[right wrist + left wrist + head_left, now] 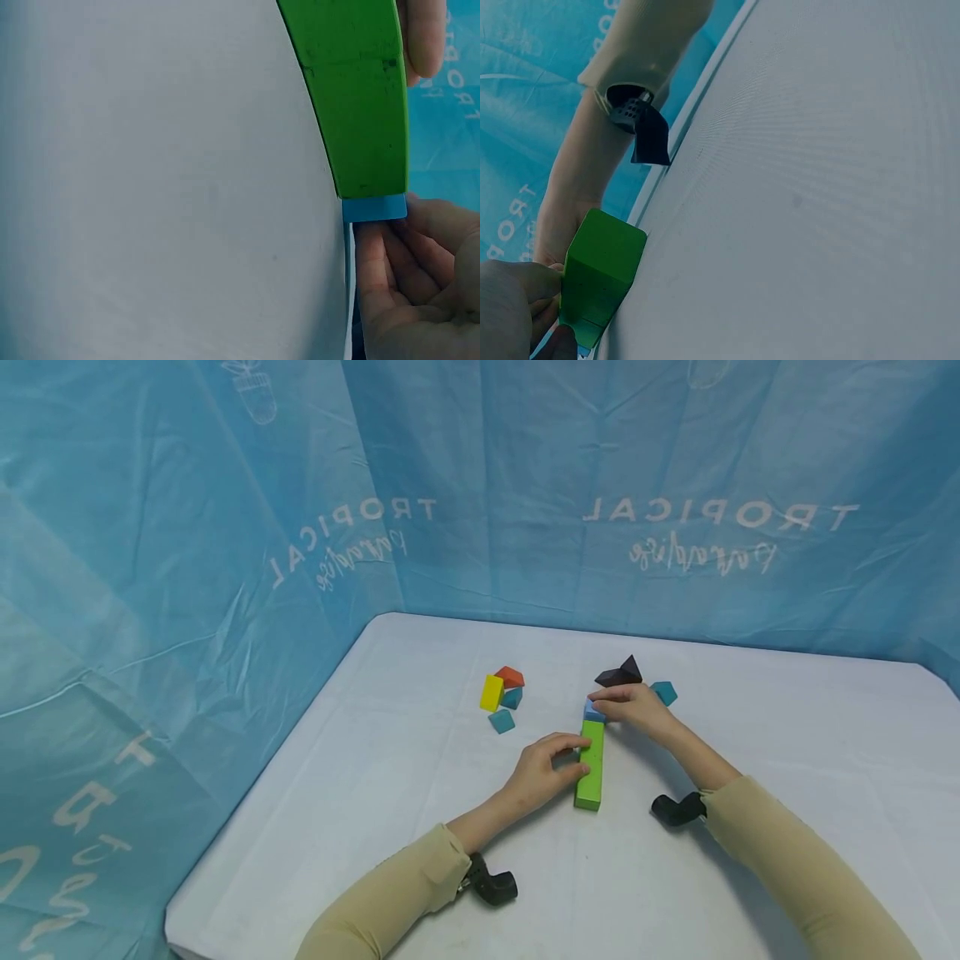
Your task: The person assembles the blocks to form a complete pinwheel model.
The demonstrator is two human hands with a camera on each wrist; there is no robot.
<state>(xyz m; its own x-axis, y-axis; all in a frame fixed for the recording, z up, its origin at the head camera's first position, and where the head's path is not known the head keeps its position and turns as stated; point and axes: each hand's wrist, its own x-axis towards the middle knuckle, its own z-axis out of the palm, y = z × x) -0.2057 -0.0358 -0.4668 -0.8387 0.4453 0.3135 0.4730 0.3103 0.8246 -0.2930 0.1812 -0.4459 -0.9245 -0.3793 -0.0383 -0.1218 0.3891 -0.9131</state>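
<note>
A long green block (590, 777) lies lengthwise on the white table, and a seam runs across its top in the right wrist view. At its far end sits a small blue block (592, 710), flush against the green in the right wrist view (375, 208). My right hand (633, 706) pinches the blue block between thumb and fingers. From the left side, my left hand (543, 768) rests its thumb and fingertips along the green block's edge. In the left wrist view the green block's near end (604, 262) faces the camera, with left fingers touching its side.
Left of the hands lie a yellow block (492, 692), an orange-red block (511, 677) and two teal blocks (502, 721). Beyond the right hand are black pointed blocks (620, 674) and a teal block (664, 692). Blue printed curtains (600, 460) hang behind the table.
</note>
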